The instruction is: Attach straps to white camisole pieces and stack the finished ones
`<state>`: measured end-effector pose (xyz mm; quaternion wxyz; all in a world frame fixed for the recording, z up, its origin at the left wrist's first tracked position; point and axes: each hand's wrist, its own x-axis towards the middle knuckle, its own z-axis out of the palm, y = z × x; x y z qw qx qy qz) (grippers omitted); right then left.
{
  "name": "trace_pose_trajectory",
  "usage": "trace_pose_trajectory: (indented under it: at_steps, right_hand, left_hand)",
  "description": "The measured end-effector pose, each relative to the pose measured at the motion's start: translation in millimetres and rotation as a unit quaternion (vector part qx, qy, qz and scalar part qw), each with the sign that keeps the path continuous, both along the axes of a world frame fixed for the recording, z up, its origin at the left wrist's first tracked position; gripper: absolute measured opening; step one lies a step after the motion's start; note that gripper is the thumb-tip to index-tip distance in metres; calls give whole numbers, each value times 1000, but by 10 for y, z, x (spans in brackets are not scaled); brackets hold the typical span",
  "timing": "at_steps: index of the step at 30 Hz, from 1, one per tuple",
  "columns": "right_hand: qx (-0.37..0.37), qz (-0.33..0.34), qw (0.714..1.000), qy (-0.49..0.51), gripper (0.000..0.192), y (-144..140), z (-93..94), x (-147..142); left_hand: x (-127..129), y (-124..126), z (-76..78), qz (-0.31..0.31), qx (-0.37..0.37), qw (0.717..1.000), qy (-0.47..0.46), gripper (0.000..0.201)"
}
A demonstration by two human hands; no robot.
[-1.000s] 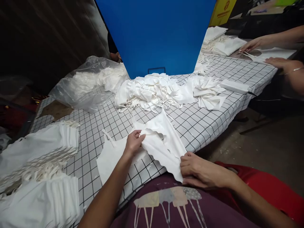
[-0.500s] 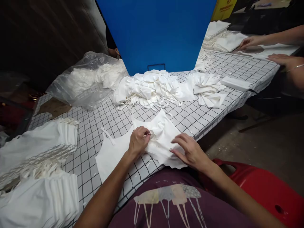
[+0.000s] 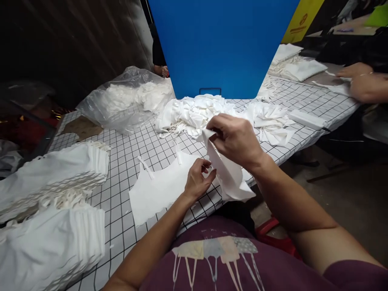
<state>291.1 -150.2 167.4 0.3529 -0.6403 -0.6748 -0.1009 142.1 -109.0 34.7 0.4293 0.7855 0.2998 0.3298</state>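
My right hand [image 3: 238, 139] pinches the upper edge of a white strappy top [image 3: 228, 171] and holds it up off the table. Its lower part hangs down by the table's front edge, folded over. Just left of that cloth is my left hand [image 3: 198, 180], fingers curled and the thumb apart from them; I see nothing held there, though the far side of the fingers is partly hidden. Another white strappy top [image 3: 157, 192] lies flat on the checked table [image 3: 121, 169], to the left of my left hand, its thin straps pointing away from me.
Stacks of white tops [image 3: 69, 165] fill the left side. Behind my hands lie a heap of white tops [image 3: 194, 113], a plastic bag [image 3: 121, 97] of white pieces, a blue panel [image 3: 221, 48] and a white box-like bar [image 3: 309, 119]. A co-worker's hand [image 3: 360, 81] handles cloth at right.
My right hand has lifted the right-hand top by its edge, up and away from the table. My left hand has shifted right. The view has turned slightly left.
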Motion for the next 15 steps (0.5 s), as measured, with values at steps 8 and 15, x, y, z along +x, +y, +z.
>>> trace_pose_trajectory:
  at_steps: [8,15]
  right_hand:
    - [214,7,977,-16,12,-235,755,-405]
    - [163,-69,983,-39,13,12,1044,-454]
  left_hand:
    - [-51,-153,292,-127,-251,959,-38,44]
    - [-543,201,410,-126,-235,962,-62,45]
